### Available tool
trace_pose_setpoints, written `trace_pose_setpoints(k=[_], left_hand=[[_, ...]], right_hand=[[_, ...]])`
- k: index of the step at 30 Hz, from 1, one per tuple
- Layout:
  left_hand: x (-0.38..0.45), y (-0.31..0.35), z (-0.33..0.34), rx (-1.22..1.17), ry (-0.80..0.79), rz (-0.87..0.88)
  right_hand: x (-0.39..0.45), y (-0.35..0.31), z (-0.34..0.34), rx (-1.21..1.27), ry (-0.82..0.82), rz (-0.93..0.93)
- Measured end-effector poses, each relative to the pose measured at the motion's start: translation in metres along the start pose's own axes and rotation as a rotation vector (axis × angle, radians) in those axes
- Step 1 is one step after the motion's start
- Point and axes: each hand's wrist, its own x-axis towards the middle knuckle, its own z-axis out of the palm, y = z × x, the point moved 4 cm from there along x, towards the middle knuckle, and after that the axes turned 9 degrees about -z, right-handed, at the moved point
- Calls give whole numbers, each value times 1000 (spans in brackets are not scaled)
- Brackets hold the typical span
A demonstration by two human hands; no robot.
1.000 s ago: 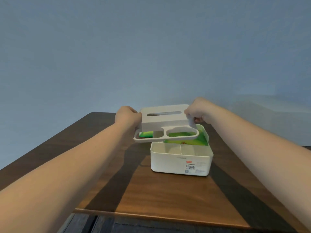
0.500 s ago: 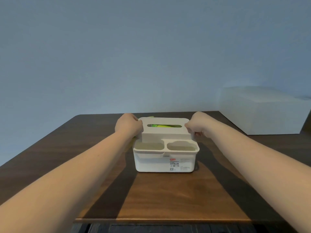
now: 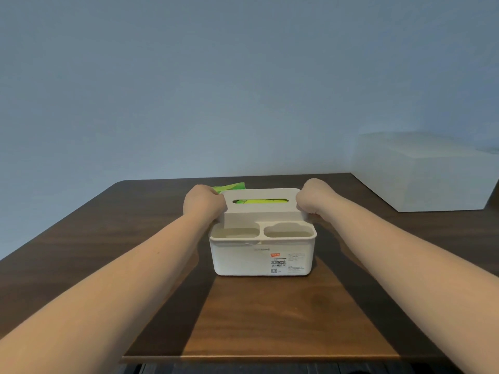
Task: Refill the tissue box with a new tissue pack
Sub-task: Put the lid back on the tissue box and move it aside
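Resting now seated on the tissue box, lid (green tissue pack showing through slot) gripped by curled left hand and right hand; refill nearly complete.

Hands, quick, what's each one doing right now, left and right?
Left hand: closed, gripping the left end of the tissue box lid.
Right hand: closed, gripping the lid's right end.
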Motion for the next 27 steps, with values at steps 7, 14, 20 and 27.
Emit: trace_pose_setpoints(k=[7, 14, 20, 27], left_hand=[[4, 3, 2, -18, -35, -39], [-4, -14, 3, -156, -182, -9], [-22, -55, -2, -302, -488, 53], [-45, -58, -13, -335, -560, 92]], right_hand=[[1, -4, 3, -155, -57, 124], [1, 12, 7, -6, 34, -5], [-31, 18, 12, 31, 16, -172], [-58, 49, 10, 276, -266, -141]])
